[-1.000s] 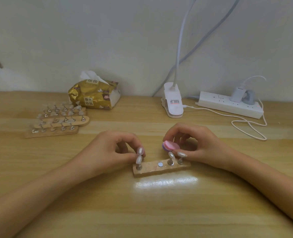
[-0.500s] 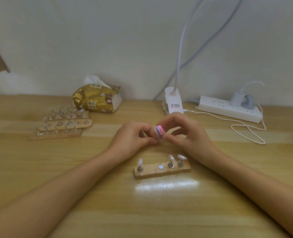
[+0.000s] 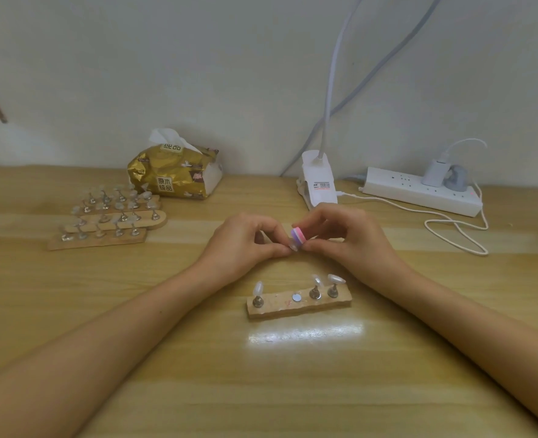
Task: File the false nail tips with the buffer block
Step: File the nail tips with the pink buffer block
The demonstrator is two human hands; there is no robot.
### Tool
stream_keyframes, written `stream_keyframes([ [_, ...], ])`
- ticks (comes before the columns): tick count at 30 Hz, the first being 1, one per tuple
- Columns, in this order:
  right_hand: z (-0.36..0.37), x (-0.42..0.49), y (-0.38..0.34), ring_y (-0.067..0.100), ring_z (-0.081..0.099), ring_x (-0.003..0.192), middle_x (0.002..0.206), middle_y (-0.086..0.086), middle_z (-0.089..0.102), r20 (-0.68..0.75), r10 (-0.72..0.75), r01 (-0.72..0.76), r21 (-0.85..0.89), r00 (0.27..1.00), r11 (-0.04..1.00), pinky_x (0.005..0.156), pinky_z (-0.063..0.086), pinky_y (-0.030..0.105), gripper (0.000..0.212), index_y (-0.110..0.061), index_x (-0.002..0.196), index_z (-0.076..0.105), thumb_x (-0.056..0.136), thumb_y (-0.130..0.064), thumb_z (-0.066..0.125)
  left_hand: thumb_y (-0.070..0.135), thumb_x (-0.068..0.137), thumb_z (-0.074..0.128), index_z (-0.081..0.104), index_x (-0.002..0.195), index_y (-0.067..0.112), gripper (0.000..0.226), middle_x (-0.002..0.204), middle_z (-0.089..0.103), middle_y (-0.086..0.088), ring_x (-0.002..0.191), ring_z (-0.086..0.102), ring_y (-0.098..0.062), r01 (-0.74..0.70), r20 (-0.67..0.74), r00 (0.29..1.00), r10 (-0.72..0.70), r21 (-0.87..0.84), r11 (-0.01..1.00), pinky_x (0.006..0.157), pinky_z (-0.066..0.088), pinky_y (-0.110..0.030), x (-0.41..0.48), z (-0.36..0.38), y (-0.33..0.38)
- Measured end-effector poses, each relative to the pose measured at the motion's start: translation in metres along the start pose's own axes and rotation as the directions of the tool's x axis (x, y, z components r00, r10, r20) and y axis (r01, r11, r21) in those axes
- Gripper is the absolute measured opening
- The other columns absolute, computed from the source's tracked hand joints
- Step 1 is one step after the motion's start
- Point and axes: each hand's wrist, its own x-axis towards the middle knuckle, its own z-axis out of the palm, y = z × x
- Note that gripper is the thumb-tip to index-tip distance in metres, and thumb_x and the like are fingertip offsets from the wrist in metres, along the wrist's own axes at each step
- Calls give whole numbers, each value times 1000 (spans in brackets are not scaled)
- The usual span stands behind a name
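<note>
Buffer block [image 3: 296, 234] — in right hand [image 3: 353, 245] — touches nail tip [image 3: 293, 247] in left hand [image 3: 242, 248].

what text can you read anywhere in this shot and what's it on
"原木纯品": white label on the front of the gold plastic tissue pack.
"纯品": apparently, on that pack's top strip by the opening.
Sticker on the white lamp clip: print too small to read.
Nothing legible on the white power strip.

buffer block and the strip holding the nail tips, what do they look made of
Buffer block: stacked pink and purple bands, matte, probably foam with abrasive faces. Holder strip: tan, rough and speckled with chipped edges, so it looks like cork or raw wood. Nail tips standing on it: glossy and pearly, likely plastic.
</note>
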Motion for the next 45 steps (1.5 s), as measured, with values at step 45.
stream_keyframes([
  [45, 3, -4, -6, 15, 69, 89, 93, 7, 73, 7, -153, 153, -124, 988, 980, 88, 54, 30, 11, 0, 95, 72, 86, -5, 77, 29, 75, 83, 71, 69, 31, 13, 58, 56, 13, 57, 46, -3, 78, 21, 997, -77, -35, 996, 65, 36, -27, 3, 2, -6],
])
